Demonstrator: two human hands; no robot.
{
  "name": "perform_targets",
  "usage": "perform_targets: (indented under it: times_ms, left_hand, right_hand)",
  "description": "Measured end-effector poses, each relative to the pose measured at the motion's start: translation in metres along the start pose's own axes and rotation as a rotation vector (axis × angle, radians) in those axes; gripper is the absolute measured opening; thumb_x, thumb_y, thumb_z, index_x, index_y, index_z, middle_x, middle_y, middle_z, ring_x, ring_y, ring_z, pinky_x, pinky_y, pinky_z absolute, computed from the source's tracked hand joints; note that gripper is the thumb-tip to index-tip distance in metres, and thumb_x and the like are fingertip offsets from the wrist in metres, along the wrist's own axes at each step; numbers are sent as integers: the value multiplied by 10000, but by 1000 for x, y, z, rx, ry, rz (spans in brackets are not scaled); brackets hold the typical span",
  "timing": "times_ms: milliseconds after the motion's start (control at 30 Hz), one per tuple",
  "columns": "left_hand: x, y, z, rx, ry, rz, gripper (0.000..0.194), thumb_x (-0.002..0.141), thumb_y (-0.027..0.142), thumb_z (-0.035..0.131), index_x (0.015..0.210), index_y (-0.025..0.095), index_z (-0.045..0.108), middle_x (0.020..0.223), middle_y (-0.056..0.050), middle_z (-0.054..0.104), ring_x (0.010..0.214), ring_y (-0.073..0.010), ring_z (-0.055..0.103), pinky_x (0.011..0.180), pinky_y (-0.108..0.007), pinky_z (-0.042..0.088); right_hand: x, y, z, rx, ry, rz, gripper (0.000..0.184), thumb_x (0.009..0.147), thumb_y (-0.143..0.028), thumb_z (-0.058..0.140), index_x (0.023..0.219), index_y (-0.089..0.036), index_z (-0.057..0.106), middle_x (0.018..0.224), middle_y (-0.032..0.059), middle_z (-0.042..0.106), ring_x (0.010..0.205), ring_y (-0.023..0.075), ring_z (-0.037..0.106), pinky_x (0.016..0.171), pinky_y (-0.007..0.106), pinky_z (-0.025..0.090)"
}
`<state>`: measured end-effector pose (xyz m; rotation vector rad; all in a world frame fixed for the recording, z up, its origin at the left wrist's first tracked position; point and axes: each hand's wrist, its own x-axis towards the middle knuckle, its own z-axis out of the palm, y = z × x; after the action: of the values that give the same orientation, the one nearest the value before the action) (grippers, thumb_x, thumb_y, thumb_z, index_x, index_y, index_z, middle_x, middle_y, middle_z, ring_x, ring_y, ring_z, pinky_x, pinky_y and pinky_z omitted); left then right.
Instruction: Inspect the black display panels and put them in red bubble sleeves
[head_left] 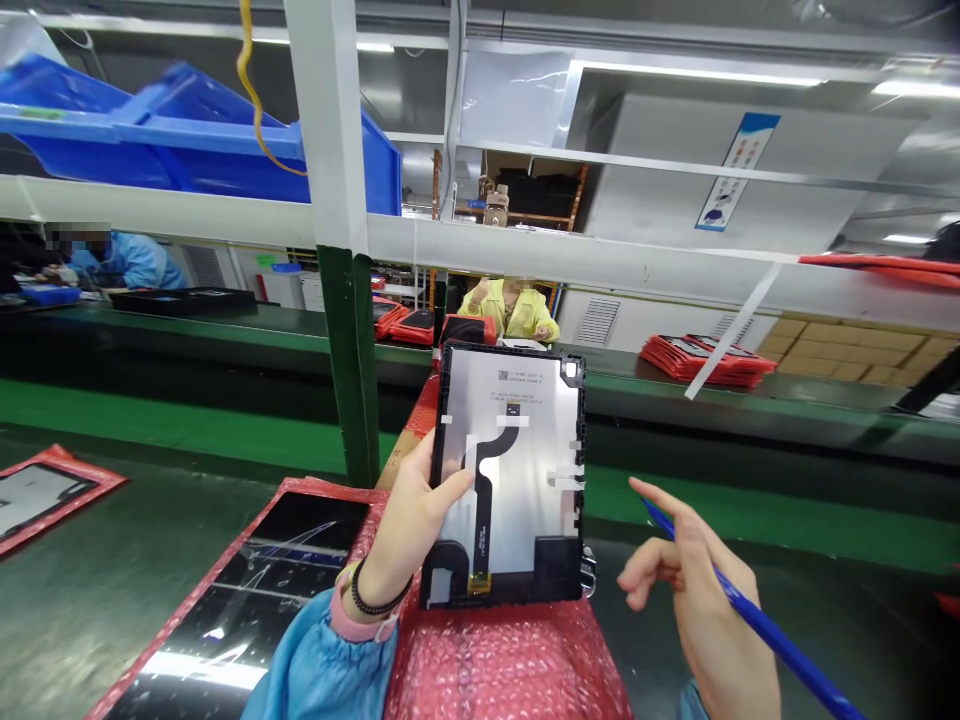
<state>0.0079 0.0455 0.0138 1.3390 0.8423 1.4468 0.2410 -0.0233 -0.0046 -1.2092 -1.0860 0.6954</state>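
My left hand (409, 525) grips the left edge of a tablet display panel (517, 440), held upright with its silvery back and black flex cable facing me. My right hand (694, 590) hovers to the right of the panel, fingers curled round a blue pen (757, 625) whose tip points toward the panel's lower right edge. Beneath both hands lies pink bubble wrap (502, 660). A glossy black screen in a pink bubble bag (255, 590) rests flat just left of my left wrist.
Another bagged panel (45, 495) lies at the far left on the green conveyor belt (135, 560). A green-and-white post (346, 360) stands close behind. Across the line, stacks of red bags (705, 358), a person in yellow (510, 305) and a person in blue (124, 262).
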Motion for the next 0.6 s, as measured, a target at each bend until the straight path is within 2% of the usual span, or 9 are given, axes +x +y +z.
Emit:
perform_targets:
  times_ms: [100,167,233,300,367,400,467,533,600]
  left_hand:
    - [-2,1,2,64,40,18,142,773,227,662,900,166,652,672,40,603,614,-121,517,586,-214,414]
    - [-5,1,3,155,65,90,90,774,226,659,712,170,623,581,47,567,551,-115,498,554,-218,405]
    - [-8,0,4,284,60,206,135,794,216,641,665,178,635,580,26,611,555,-135,555,573,-232,441]
    - [-11,-2,4,439,-26,360,128,833,188,596,856,184,722,692,-12,710,642,-174,655,649,-251,503]
    - [-12,-6,4,584,-200,567,340,855,117,528,1146,190,689,911,-54,768,845,-209,718,802,-275,537]
    - [-12,-8,5,645,-287,671,433,854,78,495,1248,195,634,1036,-68,757,963,-216,709,882,-288,528]
    - [-11,-13,6,737,-402,836,529,850,30,448,1334,213,559,1221,-81,686,1125,-215,648,976,-311,497]
    - [-8,-18,7,799,-435,910,526,864,28,441,1329,244,560,1275,-91,648,1190,-221,603,1009,-340,480]
    - [-5,-20,7,807,-466,922,508,879,36,448,1308,276,576,1274,-103,646,1219,-237,577,1043,-388,449]
  right_hand:
    - [-2,-6,6,113,-100,47,414,902,-523,518,1091,-176,642,508,24,668,383,153,584,423,242,500]
    - [-3,-8,9,232,-98,83,315,869,-481,597,984,-197,673,734,92,760,575,198,702,528,266,565]
    - [-3,-9,11,339,-110,117,274,847,-437,648,1032,-236,675,1083,123,740,877,251,730,647,293,595]
    - [-4,-7,13,436,-207,136,416,830,-474,658,1210,-309,609,1370,99,579,1126,290,638,734,341,598]
    - [-6,-4,15,515,-314,145,631,756,-614,666,1318,-364,523,1493,73,438,1240,328,546,792,423,584]
    - [-8,-2,16,539,-337,156,722,697,-696,657,1326,-371,515,1502,71,423,1258,346,524,805,464,574]
    - [-12,2,17,555,-320,184,828,596,-820,608,1278,-352,570,1425,90,521,1239,365,536,809,520,557]
    - [-16,5,16,541,-267,214,806,578,-875,541,1148,-319,670,1222,110,678,1189,361,577,813,536,549]
    - [-19,6,15,500,-201,211,681,612,-849,551,960,-297,744,974,112,761,1127,356,618,836,534,541]
